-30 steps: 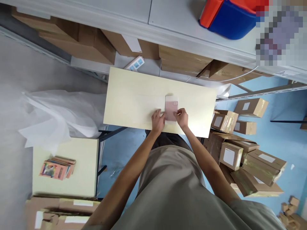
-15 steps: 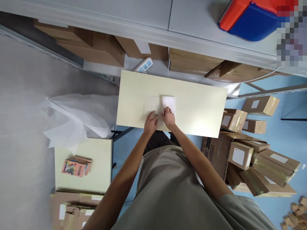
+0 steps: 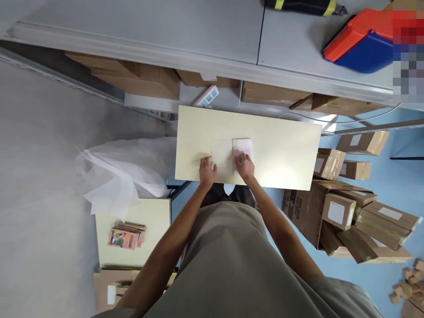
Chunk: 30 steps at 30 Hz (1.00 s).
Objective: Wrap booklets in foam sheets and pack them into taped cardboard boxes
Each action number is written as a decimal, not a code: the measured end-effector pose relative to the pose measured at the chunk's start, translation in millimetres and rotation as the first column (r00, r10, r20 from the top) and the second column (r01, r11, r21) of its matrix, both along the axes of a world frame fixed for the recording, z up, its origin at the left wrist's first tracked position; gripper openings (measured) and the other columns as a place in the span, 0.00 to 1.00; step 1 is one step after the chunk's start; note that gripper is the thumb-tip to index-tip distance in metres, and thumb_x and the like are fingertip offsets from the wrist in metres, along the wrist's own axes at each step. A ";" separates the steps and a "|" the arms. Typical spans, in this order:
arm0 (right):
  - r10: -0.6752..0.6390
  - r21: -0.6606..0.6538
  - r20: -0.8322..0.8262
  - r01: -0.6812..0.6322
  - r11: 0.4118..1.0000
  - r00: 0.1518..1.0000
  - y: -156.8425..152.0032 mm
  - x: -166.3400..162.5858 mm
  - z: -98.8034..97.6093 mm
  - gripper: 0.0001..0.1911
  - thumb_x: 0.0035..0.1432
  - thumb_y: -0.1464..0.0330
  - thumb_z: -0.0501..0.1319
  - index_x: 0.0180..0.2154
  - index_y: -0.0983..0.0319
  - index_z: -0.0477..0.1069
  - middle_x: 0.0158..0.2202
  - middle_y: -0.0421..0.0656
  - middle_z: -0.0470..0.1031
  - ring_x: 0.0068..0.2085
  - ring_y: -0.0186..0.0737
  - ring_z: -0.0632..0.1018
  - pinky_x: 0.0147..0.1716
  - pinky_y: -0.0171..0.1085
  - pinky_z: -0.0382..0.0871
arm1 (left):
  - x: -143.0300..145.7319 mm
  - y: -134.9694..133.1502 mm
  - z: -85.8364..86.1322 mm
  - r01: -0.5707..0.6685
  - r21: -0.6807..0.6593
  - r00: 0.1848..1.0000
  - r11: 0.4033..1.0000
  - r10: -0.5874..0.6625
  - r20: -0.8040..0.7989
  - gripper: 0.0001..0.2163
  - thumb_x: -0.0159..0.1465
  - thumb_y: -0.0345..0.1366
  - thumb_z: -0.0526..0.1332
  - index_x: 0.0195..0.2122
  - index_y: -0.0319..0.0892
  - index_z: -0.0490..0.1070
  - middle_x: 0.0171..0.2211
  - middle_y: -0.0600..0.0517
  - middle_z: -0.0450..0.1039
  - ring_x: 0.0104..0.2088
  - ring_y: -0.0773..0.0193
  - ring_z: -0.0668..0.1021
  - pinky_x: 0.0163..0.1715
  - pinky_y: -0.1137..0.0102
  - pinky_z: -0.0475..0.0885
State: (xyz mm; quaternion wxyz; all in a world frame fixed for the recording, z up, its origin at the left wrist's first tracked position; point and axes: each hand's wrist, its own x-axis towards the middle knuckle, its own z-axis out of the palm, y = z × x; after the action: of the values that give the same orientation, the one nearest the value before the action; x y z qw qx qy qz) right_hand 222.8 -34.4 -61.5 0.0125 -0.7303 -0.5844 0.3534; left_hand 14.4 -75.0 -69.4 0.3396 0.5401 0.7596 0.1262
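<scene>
On the cream tabletop [image 3: 281,150] lies a small white booklet or folded paper [image 3: 243,144]. Beside its left edge is a pale, see-through sheet [image 3: 221,152] that is nearly the colour of the table. My right hand [image 3: 245,167] rests over the lower part of the booklet, its fingers curled and pressed together; the fingertips are blurred against the left edge. My left hand [image 3: 207,171] lies on the table at the left edge of the see-through sheet, thumb and fingers apart.
Thin books [image 3: 126,236] are stacked on a lower table at left, near white wrapping film [image 3: 122,163]. Cardboard boxes [image 3: 338,212] crowd the right. A grey shelf [image 3: 149,33] ahead holds a red-and-blue tool [image 3: 367,48] and a black-yellow cutter [image 3: 304,6]. A power strip [image 3: 207,96] lies beneath.
My left hand has moved away from the right hand to the sheet's left edge. My right hand has shifted slightly right over the booklet. The whole view has shifted too.
</scene>
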 end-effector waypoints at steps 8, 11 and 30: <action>-0.391 0.014 0.106 0.392 0.920 0.914 -2.7 17.3 1.0 0.26 0.59 0.60 0.74 0.53 0.60 0.69 0.56 0.56 0.77 0.59 0.59 0.77 0.58 0.50 0.73 | -2.1 38.3 3.8 -0.250 -0.268 0.962 0.930 0.269 0.038 0.18 0.66 0.42 0.71 0.54 0.42 0.74 0.49 0.44 0.83 0.49 0.52 0.84 0.54 0.63 0.75; -0.406 -0.065 0.114 0.414 0.908 0.907 1.4 14.6 3.0 0.21 0.59 0.58 0.73 0.49 0.59 0.71 0.54 0.54 0.77 0.53 0.56 0.80 0.52 0.48 0.74 | -2.2 48.9 5.5 -0.167 -0.311 0.981 0.935 0.191 0.046 0.10 0.68 0.46 0.68 0.36 0.45 0.74 0.36 0.49 0.82 0.43 0.53 0.83 0.44 0.66 0.72; 0.020 -0.073 0.060 -0.015 0.997 0.998 -6.4 -85.3 47.5 0.13 0.76 0.59 0.63 0.55 0.58 0.70 0.58 0.51 0.75 0.51 0.50 0.84 0.43 0.40 0.74 | -20.0 66.9 2.4 0.098 -0.367 0.939 0.925 0.036 0.341 0.06 0.63 0.37 0.66 0.31 0.41 0.78 0.29 0.47 0.81 0.35 0.56 0.81 0.37 0.69 0.74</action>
State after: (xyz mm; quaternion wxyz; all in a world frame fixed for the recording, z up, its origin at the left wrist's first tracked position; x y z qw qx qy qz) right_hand 137.6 -40.8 -14.0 -0.0346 -0.7355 -0.5777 0.3523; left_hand -5.6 -8.1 -66.9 0.5659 0.4462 0.6904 0.0637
